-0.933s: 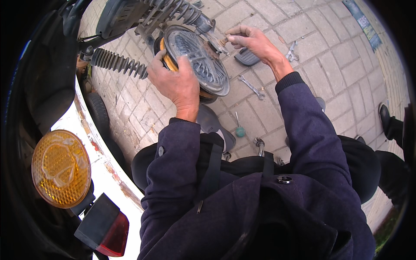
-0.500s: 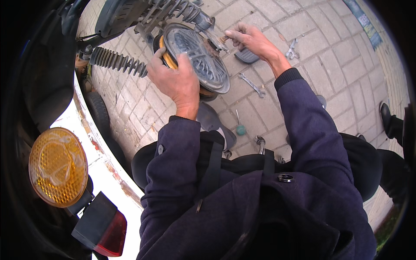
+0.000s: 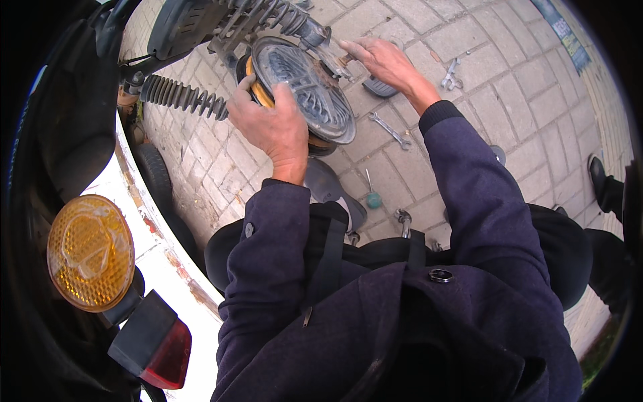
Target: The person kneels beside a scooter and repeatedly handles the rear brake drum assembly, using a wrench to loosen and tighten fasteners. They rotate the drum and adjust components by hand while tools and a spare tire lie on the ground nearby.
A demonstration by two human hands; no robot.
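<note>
A dusty grey wheel hub (image 3: pixel 305 87) with a ribbed face hangs beside a coil-spring shock absorber (image 3: pixel 284 17). My left hand (image 3: pixel 271 124) is closed around its near left edge, the fingers over a yellow-striped rim (image 3: pixel 262 92). On the far right side of the hub, my right hand (image 3: pixel 385 63) has its fingertips at a rusty axle bolt (image 3: pixel 346 59) by the bracket at the shock's lower end. Its index finger is fairly straight, and the thumb is mostly hidden behind the hand.
On the paving lie an open-end wrench (image 3: pixel 390 130), a screwdriver (image 3: pixel 372 199) with a green handle, more metal tools (image 3: pixel 452 75) and a black pedal-like pad (image 3: pixel 380 86). A second spring (image 3: pixel 184 97), a white body panel (image 3: pixel 161 268) and an amber reflector (image 3: pixel 91 253) are on my left. Another person's shoe (image 3: pixel 595 174) shows far right.
My right hand has shifted slightly left and up at the bolt, its fingers straighter than before. The left hand and the hub stay in place.
</note>
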